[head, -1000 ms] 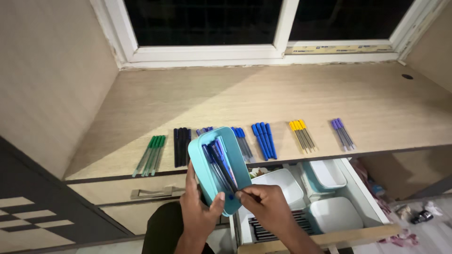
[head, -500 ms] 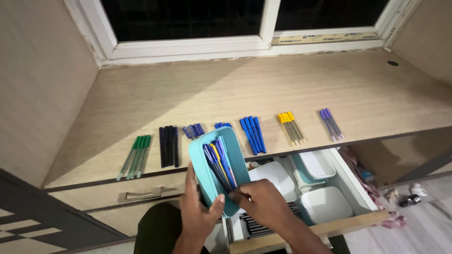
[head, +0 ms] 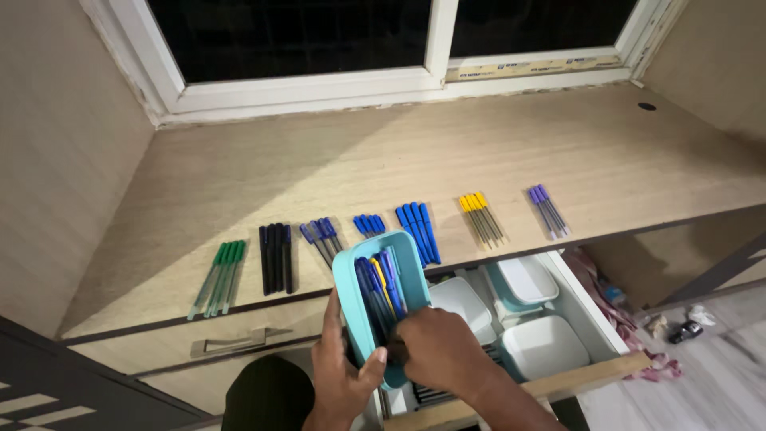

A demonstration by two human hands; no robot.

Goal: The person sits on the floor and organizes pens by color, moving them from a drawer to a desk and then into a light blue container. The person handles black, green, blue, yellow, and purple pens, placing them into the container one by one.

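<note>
Teal tray (head: 381, 275): held tilted above the open drawer (head: 594, 315), just in front of the desk edge, top end overlapping the desktop's front lip in my view. Inside it: a loose bundle of pens (head: 380, 289), mostly blue and dark, one yellow barrel among them.

Left hand (head: 339, 375) cups the tray from below and the left side, fingers curled under, thumb up on the outer wall: a closed grip on the tray. Right hand (head: 437, 351) sits at the tray's lower end, fingers bunched down among the pen tips. I can't tell whether it pinches one pen or several; the knuckles hide the fingertips.

My read on doing it well: keep the tray tipped toward me so pens settle against the low end, pinch one barrel near its end, and draw it along its axis so it doesn't rake the neighbours out. The left hand should stay steady.

Materials: the tray is smooth, rigid plastic with rounded corners and shallow walls. Pens are thin, slick cylinders that will roll.

On the desktop (head: 447, 152), matte pale wood-grain laminate, pens lie sorted in rows by colour: green (head: 220, 271), black (head: 276, 254), dark blue (head: 321, 236), short blue (head: 369, 224), long blue (head: 418, 230), yellow (head: 479, 214), purple (head: 547, 208).

The drawer holds white lidded boxes (head: 542, 345), with one pale teal tub (head: 523, 281).
</note>
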